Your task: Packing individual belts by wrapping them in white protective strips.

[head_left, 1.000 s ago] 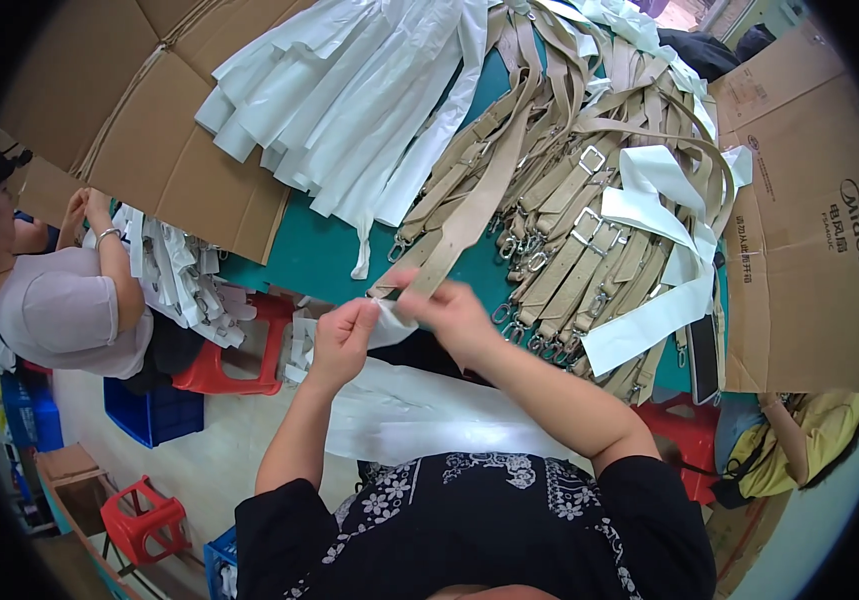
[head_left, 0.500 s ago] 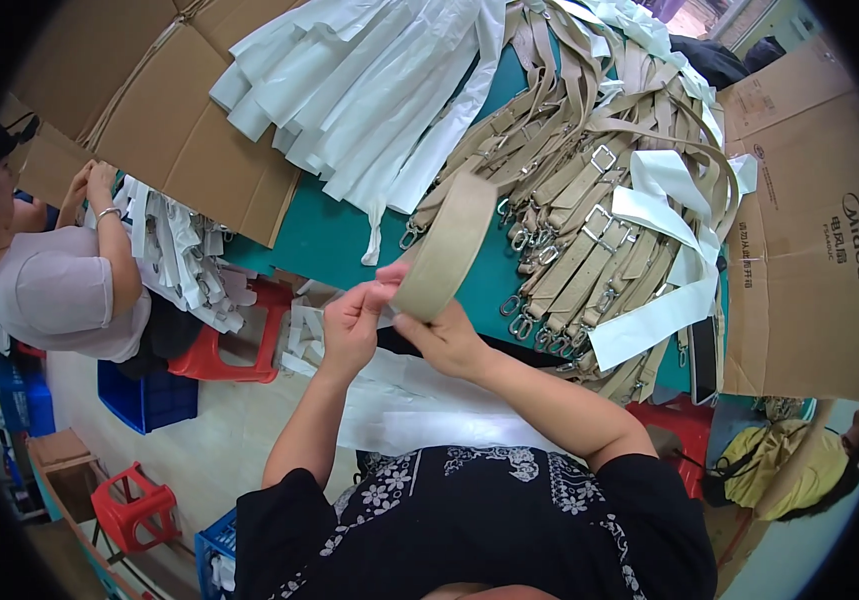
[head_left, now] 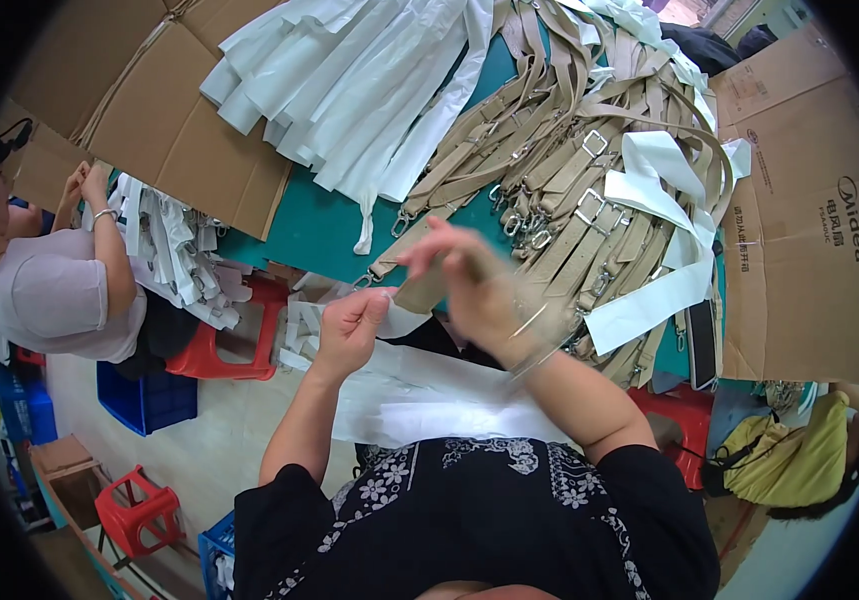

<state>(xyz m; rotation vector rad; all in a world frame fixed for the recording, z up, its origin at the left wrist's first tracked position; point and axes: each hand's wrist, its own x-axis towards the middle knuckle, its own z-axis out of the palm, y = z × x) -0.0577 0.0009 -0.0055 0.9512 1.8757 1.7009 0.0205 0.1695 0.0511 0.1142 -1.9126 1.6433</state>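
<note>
Two risks to weigh: clamped a white strip [head_left: 405, 323] between thumb and fingers of the left hand [head_left: 351, 328], perhaps apt to slip free under too light a pinch. Had the beige strap [head_left: 421, 293] between both hands, and saw the right hand [head_left: 477, 295] blurred, fingers seemingly apart, could not tell whether gripping, maybe near enough to the hooked pile [head_left: 569, 245] to snag, if swung wide.

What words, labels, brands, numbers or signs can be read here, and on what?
Print is only located here, not copied.
Right-hand cardboard box: large dark logo, characters and a code, set sideways.
Same box, near its left edge: a column of characters.
Same box, higher up: emblem and fine print, too small to read.
Tan straps, white strips: no print visible.
</note>
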